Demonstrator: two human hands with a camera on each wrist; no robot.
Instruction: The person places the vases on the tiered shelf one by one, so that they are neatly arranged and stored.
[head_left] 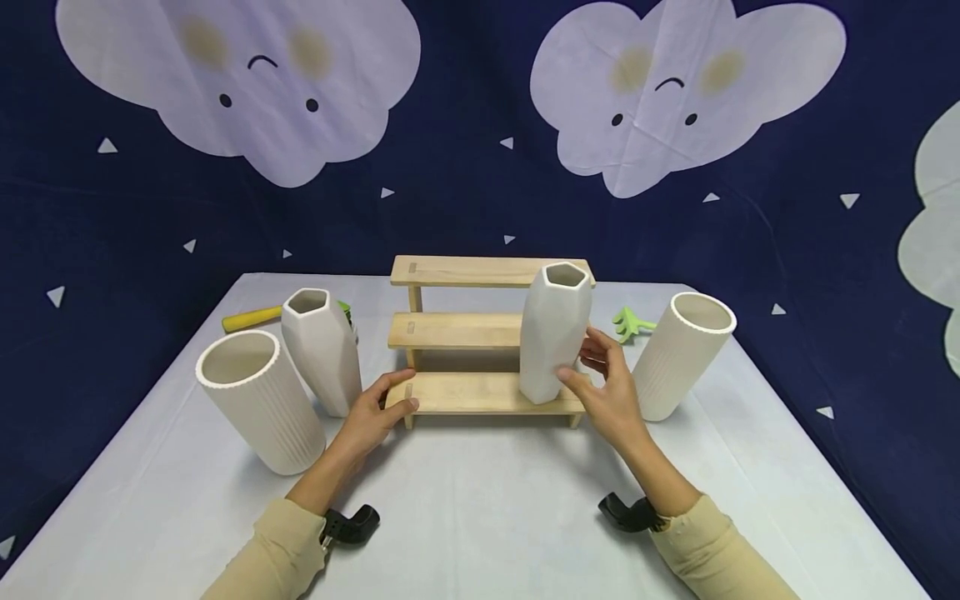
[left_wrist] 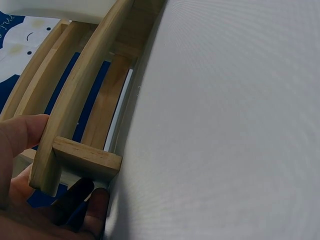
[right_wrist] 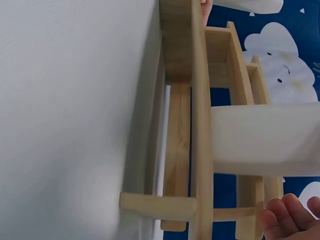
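Observation:
A three-step wooden display stand (head_left: 465, 392) stands on the white table. My left hand (head_left: 375, 412) holds the left end of its lowest step, the thumb near the front edge. In the left wrist view, other fingers (left_wrist: 97, 207) reach beside the stand's leg. A white faceted vase (head_left: 551, 333) stands upright on the right part of that step. Beside the vase is my right hand (head_left: 603, 387), its thumb overlapping the vase's lower right edge in the head view. In the right wrist view, its loosely bent fingers (right_wrist: 290, 215) show a gap from the vase (right_wrist: 265, 140).
On the left stand a ribbed white vase (head_left: 262, 408) and another faceted vase (head_left: 322, 354). A second ribbed vase (head_left: 682, 358) is at the right. Behind these lie a yellow handle (head_left: 251, 319) and a small green rake (head_left: 630, 323). A dark blue cloud-print cloth (head_left: 465, 208) hangs behind the table.

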